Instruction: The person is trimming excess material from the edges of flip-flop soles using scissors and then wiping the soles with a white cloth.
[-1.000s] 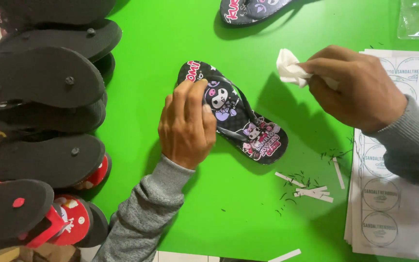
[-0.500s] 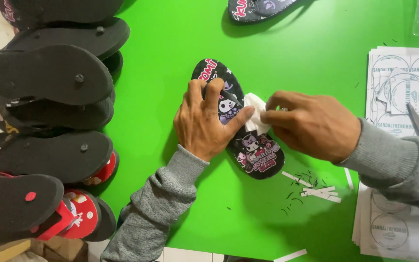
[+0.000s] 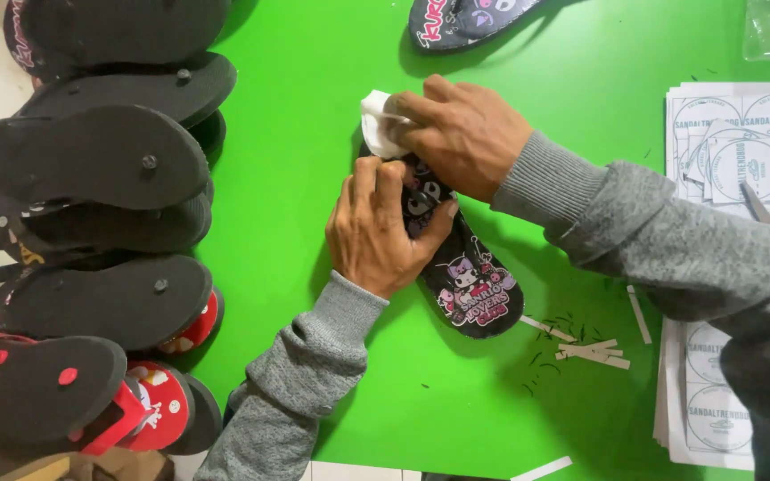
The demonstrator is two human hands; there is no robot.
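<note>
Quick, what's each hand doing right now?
Left hand: fingers flat, pressing down the black printed sandal.
Right hand: fingers closed on a white cloth at the sandal's end.

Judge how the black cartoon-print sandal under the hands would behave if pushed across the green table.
The sandal lies flat, so it would probably slide, not roll. It looks thin like foam, so likely light and bendy. The left hand pins it while the right hand presses a white cloth on it.

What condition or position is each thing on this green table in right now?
Left hand: pressed flat on the printed sandal.
Right hand: gripping the white cloth.
White cloth: crumpled, against the sandal's top end.
Printed sandal: lying face up, pinned down.
Second printed sandal: lying at the far edge, untouched.
Black sandals: stacked soles up.
Sticker sheets: piled flat.
Paper strips: scattered loose.
</note>
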